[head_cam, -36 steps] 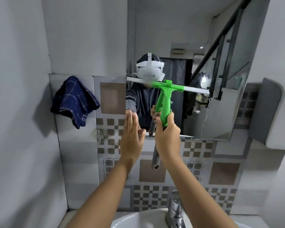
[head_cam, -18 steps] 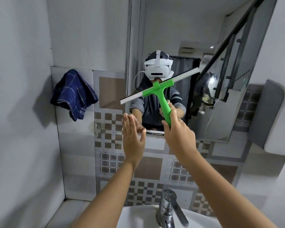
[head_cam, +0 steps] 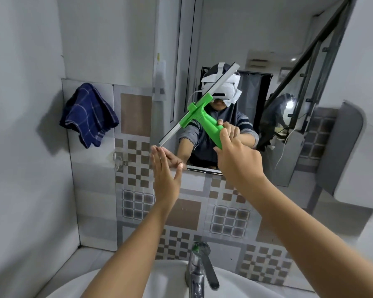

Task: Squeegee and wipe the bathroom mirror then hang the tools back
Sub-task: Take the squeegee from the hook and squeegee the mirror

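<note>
My right hand [head_cam: 235, 155] grips the handle of a green squeegee [head_cam: 199, 114]. Its white blade runs steeply from lower left to upper right across the mirror [head_cam: 256, 50]. My left hand [head_cam: 165, 175] is flat, fingers together and pointing up, at the mirror's lower left corner, holding nothing. A dark blue checked cloth [head_cam: 88, 115] hangs on the tiled wall to the left of the mirror. A small metal hook [head_cam: 119, 161] sits on the wall below the cloth.
A chrome faucet [head_cam: 199, 269] stands over the white sink [head_cam: 108, 282] below my arms. A grey and white box-shaped fixture [head_cam: 351, 155] juts out from the right wall. Patterned tiles cover the wall under the mirror.
The squeegee blade has rotated from level to a steep tilt, its right end rising. My right hand has shifted right. The view has pulled back, showing more of the sink.
</note>
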Available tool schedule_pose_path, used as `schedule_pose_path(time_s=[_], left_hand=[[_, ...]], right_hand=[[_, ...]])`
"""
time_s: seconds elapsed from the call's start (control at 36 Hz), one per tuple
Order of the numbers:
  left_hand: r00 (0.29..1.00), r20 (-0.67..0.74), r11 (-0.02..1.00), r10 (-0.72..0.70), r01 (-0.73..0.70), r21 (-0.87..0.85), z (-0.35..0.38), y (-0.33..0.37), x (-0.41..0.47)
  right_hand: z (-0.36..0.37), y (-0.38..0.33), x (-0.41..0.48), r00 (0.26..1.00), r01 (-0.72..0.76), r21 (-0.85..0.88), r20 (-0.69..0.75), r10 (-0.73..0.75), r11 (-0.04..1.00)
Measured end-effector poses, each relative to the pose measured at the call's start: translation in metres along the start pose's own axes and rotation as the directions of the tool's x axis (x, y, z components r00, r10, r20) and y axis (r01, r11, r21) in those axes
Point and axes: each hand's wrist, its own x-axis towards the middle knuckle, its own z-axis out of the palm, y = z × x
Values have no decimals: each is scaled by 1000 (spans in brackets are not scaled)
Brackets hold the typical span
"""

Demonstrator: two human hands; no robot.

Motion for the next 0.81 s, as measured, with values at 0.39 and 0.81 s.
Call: schedule_pose_path(time_s=[0.39, 0.81], left_hand=[[1000, -18, 999, 24, -24, -32, 1, -1, 0], [1000, 11, 999, -21, 21, 31, -1, 5, 0]], right_hand=[[-13, 46, -1, 995, 83, -111, -40, -88, 990], [5, 88, -34, 999, 5, -57, -52, -8, 998]])
